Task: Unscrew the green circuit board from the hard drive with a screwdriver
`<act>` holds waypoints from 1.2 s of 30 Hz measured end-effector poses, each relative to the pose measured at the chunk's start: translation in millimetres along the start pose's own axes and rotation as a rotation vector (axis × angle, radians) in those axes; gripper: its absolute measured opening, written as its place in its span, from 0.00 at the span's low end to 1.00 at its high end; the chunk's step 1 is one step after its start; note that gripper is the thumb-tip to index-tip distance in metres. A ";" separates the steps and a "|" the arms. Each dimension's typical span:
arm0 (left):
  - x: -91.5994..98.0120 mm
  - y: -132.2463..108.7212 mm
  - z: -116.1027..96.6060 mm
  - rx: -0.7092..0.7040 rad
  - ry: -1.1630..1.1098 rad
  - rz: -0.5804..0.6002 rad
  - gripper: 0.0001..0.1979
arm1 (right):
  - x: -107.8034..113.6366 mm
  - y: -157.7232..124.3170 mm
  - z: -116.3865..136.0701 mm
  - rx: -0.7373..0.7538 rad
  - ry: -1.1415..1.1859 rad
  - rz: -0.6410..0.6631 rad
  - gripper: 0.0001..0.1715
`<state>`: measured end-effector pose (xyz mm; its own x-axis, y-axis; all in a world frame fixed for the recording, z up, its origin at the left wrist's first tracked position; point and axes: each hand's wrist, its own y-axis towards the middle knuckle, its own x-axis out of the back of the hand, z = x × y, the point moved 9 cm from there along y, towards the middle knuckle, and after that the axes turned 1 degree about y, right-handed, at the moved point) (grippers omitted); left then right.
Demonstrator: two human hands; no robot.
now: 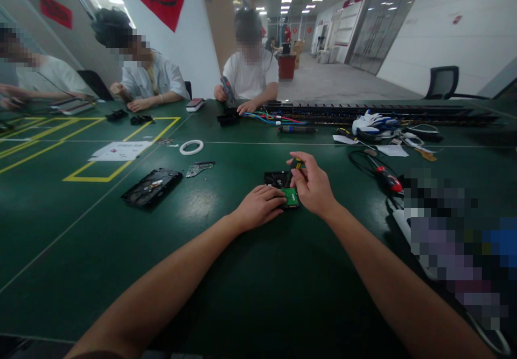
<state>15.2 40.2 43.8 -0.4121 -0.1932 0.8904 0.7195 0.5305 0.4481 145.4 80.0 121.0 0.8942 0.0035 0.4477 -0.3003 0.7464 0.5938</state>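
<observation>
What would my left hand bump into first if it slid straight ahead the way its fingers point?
Probably your right hand, just beyond the green board that your left hand partly covers, though the height gap between the hands is unclear from one view.

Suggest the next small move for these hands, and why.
I'd probably give the yellow-and-black tool a small turn with the right hand, the left hand bracing: the right fingers pinch the tool beside the green board, and the left fingers appear to rest on that board. The tool's tip is hidden, so its seating is unclear.
</observation>
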 end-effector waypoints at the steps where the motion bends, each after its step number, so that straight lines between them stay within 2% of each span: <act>1: 0.0 -0.1 0.2 0.000 0.002 -0.001 0.17 | 0.6 0.1 1.0 0.002 -0.007 0.001 0.23; 8: -1.8 -1.2 1.3 0.001 0.005 -0.003 0.17 | 8.1 5.0 13.9 0.065 -0.116 -0.045 0.12; 15: -1.6 -1.2 1.6 0.000 0.000 -0.005 0.17 | 2.8 4.6 19.0 -0.002 -0.123 0.033 0.19; 20: -3.1 -1.5 2.3 -0.004 0.004 -0.005 0.17 | 5.5 7.4 31.9 0.076 -0.168 0.030 0.17; 27: -2.6 -2.4 3.2 -0.002 -0.001 -0.016 0.17 | 9.5 11.2 37.0 0.161 -0.178 0.044 0.21; 31: -1.2 -2.1 2.2 -0.006 -0.007 -0.019 0.17 | 10.9 11.6 38.6 0.159 -0.173 0.039 0.17; 36: -1.5 -1.8 2.9 0.006 -0.013 -0.009 0.17 | 18.0 11.8 36.5 0.147 -0.229 -0.040 0.13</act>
<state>12.9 41.9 41.5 -0.4259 -0.1873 0.8852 0.7124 0.5336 0.4557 145.8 64.6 160.5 0.8128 -0.1870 0.5517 -0.3265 0.6381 0.6973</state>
